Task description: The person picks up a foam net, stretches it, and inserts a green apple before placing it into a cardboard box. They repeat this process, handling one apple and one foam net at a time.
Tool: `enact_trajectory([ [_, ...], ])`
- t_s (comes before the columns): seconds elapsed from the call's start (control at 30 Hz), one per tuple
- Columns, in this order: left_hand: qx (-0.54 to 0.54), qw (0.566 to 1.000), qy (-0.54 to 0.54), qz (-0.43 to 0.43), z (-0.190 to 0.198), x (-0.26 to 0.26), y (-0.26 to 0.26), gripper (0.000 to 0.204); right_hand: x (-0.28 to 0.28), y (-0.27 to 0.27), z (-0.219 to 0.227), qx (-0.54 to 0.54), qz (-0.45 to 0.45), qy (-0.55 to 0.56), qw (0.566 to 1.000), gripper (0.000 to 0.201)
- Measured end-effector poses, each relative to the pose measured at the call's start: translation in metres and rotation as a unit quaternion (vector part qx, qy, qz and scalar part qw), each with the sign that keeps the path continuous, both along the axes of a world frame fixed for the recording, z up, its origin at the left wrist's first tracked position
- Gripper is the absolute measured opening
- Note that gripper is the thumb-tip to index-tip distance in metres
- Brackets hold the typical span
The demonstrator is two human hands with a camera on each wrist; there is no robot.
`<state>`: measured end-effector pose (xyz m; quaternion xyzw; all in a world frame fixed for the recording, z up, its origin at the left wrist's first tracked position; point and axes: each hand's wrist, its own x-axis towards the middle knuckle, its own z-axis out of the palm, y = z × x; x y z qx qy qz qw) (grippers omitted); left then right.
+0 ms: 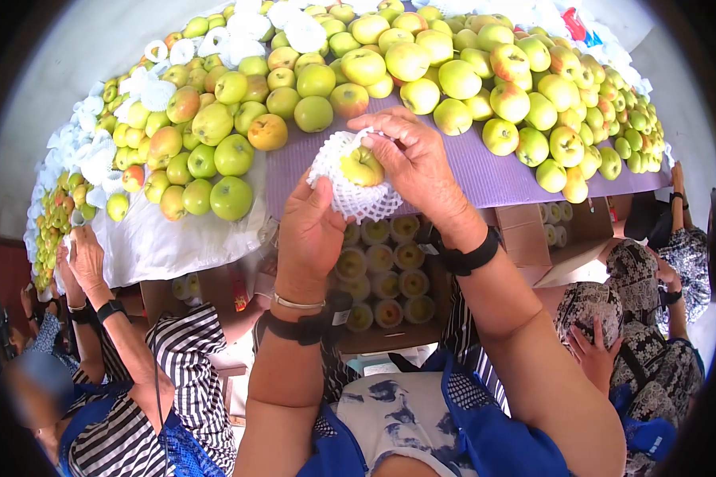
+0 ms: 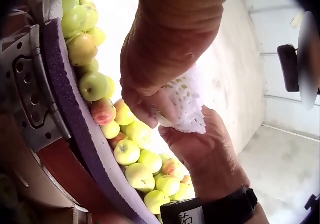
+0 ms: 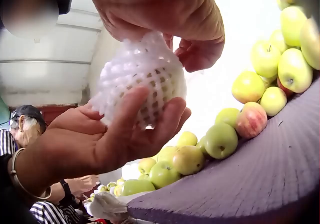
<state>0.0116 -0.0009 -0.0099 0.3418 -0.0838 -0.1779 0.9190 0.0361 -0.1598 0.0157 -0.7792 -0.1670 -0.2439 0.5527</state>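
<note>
A yellow-green apple (image 1: 361,168) sits inside a white foam net (image 1: 370,205), its top showing through the net's opening. The left hand (image 1: 306,230) cradles it from the left and below, with fingers curled round the netted underside, as the right wrist view shows of the foam net (image 3: 142,81). At the upper right, the right hand (image 1: 418,163) pinches the net's rim between thumb and fingers, close against the apple. Both hands hold it up in front of the purple padded table edge (image 1: 485,179).
Apples (image 1: 437,63) are heaped across the table, with loose foam nets (image 1: 247,28) behind and at left. Below the hands stands a carton (image 1: 382,338) of netted apples in rows. Another open box (image 1: 525,238) is at right. People work on both sides, including a striped sleeve (image 1: 187,342).
</note>
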Motion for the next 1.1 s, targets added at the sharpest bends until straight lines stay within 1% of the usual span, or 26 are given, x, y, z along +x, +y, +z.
enact_trajectory([
  [0.13,-0.003,0.999,0.027,-0.044,0.003,-0.001,0.001,0.045,0.001,-0.010,-0.002,0.043,0.049,0.099,0.993,0.010],
  [0.17,0.000,0.998,0.025,-0.059,0.004,-0.001,0.002,0.047,0.001,-0.010,-0.003,0.106,0.060,0.136,0.983,0.011],
  [0.23,0.018,0.997,0.006,-0.072,0.004,-0.001,0.004,0.049,0.001,-0.008,-0.005,0.230,0.080,0.206,0.948,0.015],
  [0.3,0.050,0.996,-0.028,-0.068,0.004,-0.002,0.006,0.052,0.003,-0.011,-0.009,0.313,0.087,0.265,0.908,0.018],
  [0.33,0.037,0.997,-0.036,-0.062,0.005,-0.003,0.005,0.053,0.004,-0.012,-0.010,0.352,0.092,0.292,0.885,0.019],
  [0.4,0.013,0.997,-0.052,-0.052,0.007,-0.004,0.004,0.054,0.001,-0.010,-0.006,0.355,0.091,0.303,0.880,0.020],
  [0.43,0.015,0.998,-0.052,-0.032,0.008,-0.004,0.005,0.055,0.000,-0.009,-0.003,0.356,0.090,0.310,0.877,0.021],
  [0.53,0.014,0.998,-0.057,0.025,0.008,-0.001,0.005,0.055,0.001,-0.020,0.000,0.316,0.148,0.366,0.862,0.020],
  [0.6,0.001,0.996,-0.063,0.058,0.007,0.001,0.006,0.055,0.000,-0.021,0.002,0.306,0.158,0.367,0.864,0.020],
  [0.63,-0.010,0.997,-0.060,0.052,0.007,0.001,0.006,0.054,0.000,-0.021,0.002,0.300,0.163,0.367,0.865,0.020],
  [0.7,-0.032,0.997,-0.052,0.042,0.005,0.001,0.006,0.053,0.000,-0.021,0.000,0.375,0.187,0.359,0.834,0.018],
  [0.73,-0.063,0.996,-0.049,0.029,0.003,0.001,0.006,0.052,0.001,-0.020,-0.002,0.412,0.199,0.355,0.815,0.017],
  [0.8,-0.125,0.991,-0.043,0.004,-0.004,0.003,0.003,0.051,0.001,-0.015,-0.009,0.416,0.161,0.353,0.822,0.013],
  [0.83,-0.127,0.991,-0.036,0.002,-0.005,0.004,0.002,0.052,0.001,-0.011,-0.011,0.418,0.142,0.352,0.825,0.012],
  [0.9,-0.131,0.991,-0.022,-0.001,-0.005,0.005,0.000,0.055,-0.003,-0.001,-0.009,0.314,0.066,0.323,0.891,0.009],
  [0.93,-0.144,0.989,-0.007,0.000,-0.005,0.005,0.000,0.054,-0.004,0.002,-0.009,0.259,0.027,0.305,0.916,0.008],
  [1.0,-0.170,0.985,0.022,0.001,-0.003,0.005,0.000,0.053,-0.002,0.006,-0.020,0.139,-0.010,0.220,0.966,0.009],
  [1.03,-0.176,0.984,0.032,-0.006,-0.004,0.006,0.001,0.052,-0.002,0.007,-0.025,0.078,-0.028,0.175,0.981,0.009],
  [1.1,-0.188,0.981,0.053,-0.019,-0.008,0.008,0.009,0.050,-0.004,-0.004,-0.018,0.029,-0.003,0.231,0.973,0.010],
])
